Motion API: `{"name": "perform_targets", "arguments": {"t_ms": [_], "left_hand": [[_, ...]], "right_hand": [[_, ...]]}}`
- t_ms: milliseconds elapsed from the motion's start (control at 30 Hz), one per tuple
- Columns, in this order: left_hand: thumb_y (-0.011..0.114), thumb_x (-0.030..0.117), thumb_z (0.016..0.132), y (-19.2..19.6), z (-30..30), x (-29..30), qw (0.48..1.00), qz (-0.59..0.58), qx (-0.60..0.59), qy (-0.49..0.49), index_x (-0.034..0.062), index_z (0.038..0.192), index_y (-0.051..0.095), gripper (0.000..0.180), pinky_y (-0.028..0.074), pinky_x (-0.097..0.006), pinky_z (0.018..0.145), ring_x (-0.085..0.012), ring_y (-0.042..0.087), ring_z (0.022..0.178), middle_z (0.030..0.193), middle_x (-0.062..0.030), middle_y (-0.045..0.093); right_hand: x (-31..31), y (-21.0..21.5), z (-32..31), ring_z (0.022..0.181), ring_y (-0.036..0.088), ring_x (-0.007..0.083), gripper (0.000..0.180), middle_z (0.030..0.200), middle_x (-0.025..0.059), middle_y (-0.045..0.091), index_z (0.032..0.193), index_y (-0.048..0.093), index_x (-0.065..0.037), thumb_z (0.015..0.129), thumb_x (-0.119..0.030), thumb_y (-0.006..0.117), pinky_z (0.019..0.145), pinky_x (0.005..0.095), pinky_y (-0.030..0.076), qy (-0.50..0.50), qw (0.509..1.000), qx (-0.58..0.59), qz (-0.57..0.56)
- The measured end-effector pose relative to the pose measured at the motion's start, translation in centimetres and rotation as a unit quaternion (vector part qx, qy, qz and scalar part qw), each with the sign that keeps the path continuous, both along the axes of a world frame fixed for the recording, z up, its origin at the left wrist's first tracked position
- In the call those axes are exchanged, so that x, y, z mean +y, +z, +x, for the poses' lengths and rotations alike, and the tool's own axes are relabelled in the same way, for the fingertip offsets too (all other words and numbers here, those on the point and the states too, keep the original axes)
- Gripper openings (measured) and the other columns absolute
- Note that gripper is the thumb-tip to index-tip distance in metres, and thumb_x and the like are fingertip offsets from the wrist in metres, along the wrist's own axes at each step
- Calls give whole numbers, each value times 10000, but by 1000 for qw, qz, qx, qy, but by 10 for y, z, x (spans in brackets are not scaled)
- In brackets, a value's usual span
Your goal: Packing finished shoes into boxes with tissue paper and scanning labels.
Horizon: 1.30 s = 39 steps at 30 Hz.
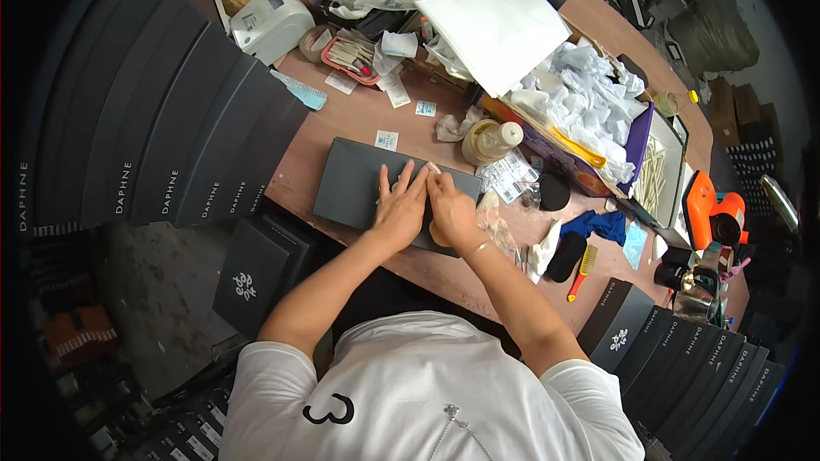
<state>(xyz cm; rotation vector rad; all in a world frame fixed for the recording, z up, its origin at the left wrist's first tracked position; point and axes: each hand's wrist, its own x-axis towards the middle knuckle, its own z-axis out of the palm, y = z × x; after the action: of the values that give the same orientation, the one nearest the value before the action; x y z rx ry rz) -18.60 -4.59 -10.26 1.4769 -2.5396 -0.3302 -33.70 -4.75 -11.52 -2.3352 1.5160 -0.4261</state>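
Note:
A dark grey lidded box [348, 183] lies on the reddish-brown table in front of me. My left hand [398, 207] rests on its top with the fingers stretched out and spread. Close beside it, my right hand [451, 210] is closed, its fingertips pressed down on the box near the left fingertips. A small pale bit shows at those fingertips, too little to name. Under the right palm a tan edge peeks out, mostly hidden. A cream-coloured bottle [485, 145] with a pale cap stands just beyond the box, beside a sheet of printed labels [510, 177].
Tall stacks of dark boxes [162, 111] rise at the left, with more boxes [628, 324] at the lower right. A purple basket [639, 141] holds crumpled white paper. Farther back are a white label printer [272, 24] and a red tray [348, 72]. A yellow-and-red brush [583, 273] lies at right.

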Motion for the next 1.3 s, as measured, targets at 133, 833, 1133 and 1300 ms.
{"name": "perform_targets", "arguments": {"t_ms": [133,833,1133,1300], "left_hand": [[482,77,851,4,7,66,996,84,17,-28,-45,1323,508,489,112,-681,1097,-343,308,1393,1447,-130,432],[500,126,844,-11,0,79,994,83,29,-58,-20,1255,589,445,66,-687,1101,-321,325,1388,1440,-103,451],[551,67,779,-4,-16,33,994,81,35,-59,16,1340,513,564,104,-695,1090,-321,373,1344,1448,-87,439],[552,51,782,-4,-15,32,994,65,69,-45,24,1326,534,546,117,-690,1087,-324,367,1346,1440,-82,451]], "right_hand": [[74,5,-4,748,646,310,589,1027,157,540,1293,484,44,716,-1,596,601,403,548,0,999,-22,25],[95,2,-9,655,638,322,581,1003,148,546,1312,526,-8,734,24,582,561,400,544,-46,999,-27,-10],[59,2,-12,694,653,337,444,988,153,523,1243,527,-15,799,5,557,545,405,541,-104,992,40,52],[52,3,-15,649,639,336,443,983,148,537,1222,548,-14,780,6,571,541,413,538,-91,996,17,5]]}}
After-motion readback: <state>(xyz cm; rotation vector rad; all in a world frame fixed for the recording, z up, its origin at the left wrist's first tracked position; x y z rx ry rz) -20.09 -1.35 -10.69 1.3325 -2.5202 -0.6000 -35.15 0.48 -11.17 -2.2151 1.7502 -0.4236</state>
